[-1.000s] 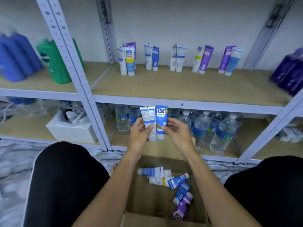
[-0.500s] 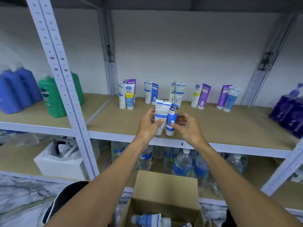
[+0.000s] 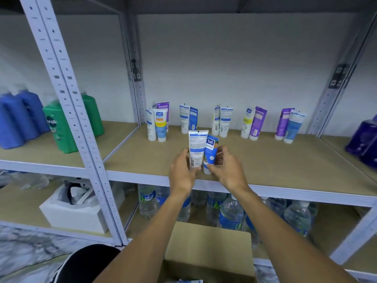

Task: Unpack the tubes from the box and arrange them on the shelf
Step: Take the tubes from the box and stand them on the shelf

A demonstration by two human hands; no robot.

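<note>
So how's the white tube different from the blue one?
The white tube is taller than the blue tube. The white tube shows small print; the blue tube shows its Safi logo. The left hand holds the white tube, the right hand the blue tube. Both stand cap-down, side by side.

Glossy plastic tubes (image 3: pixel 196 149) — matt wooden shelf (image 3: pixel 265 160), painted metal frame (image 3: pixel 67 94).

Tan shelf (image 3: pixel 275 160), upright tubes (image 3: pixel 224 121) along its back, white tube (image 3: pixel 196 148) and blue tube (image 3: pixel 211 152) perhaps down near its front

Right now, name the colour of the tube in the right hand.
The tube is blue; best seen in head view.
</note>
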